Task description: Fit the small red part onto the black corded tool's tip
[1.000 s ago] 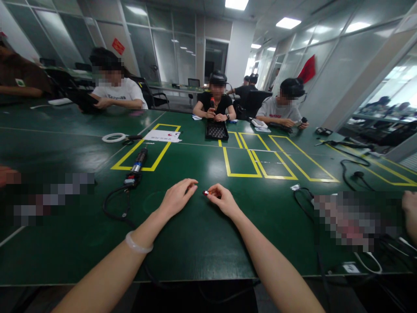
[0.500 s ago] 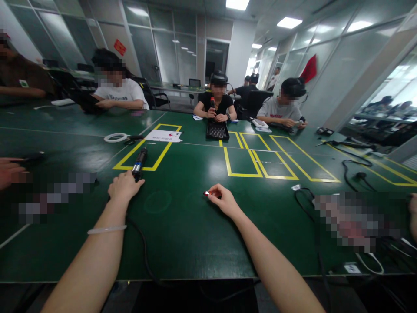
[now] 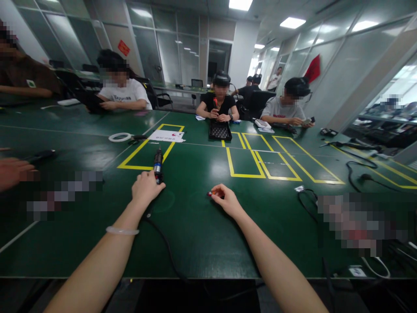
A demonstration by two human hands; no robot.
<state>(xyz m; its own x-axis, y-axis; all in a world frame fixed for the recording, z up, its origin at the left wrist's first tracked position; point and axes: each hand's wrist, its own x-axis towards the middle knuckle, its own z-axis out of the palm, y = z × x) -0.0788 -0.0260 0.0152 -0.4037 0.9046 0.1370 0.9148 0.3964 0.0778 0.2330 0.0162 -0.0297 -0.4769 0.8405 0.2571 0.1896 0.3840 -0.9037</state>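
My left hand (image 3: 146,188) is wrapped around the rear of a corded electric screwdriver (image 3: 158,162), black with a silver and blue band. Its tip points away from me, beside the yellow tape outline. A black cord (image 3: 166,241) runs from under my wrist toward the near table edge. Over the middle of the table, my right hand (image 3: 224,198) pinches a small red and orange piece (image 3: 210,194) with a shiny part between thumb and fingertips. What kind of piece it is, I cannot make out.
Yellow tape rectangles (image 3: 247,176) mark the green table (image 3: 202,248). A white paper (image 3: 167,136) and white ring (image 3: 119,137) lie beyond my left hand. A co-worker sits opposite behind a black tray (image 3: 220,131). Cables (image 3: 350,174) lie right; another person's hand (image 3: 14,173) is at left.
My left hand has moved right with the electric screwdriver, which now points more straight ahead. My right hand keeps its pinch on the small piece, nearly in place. The view has shifted slightly.
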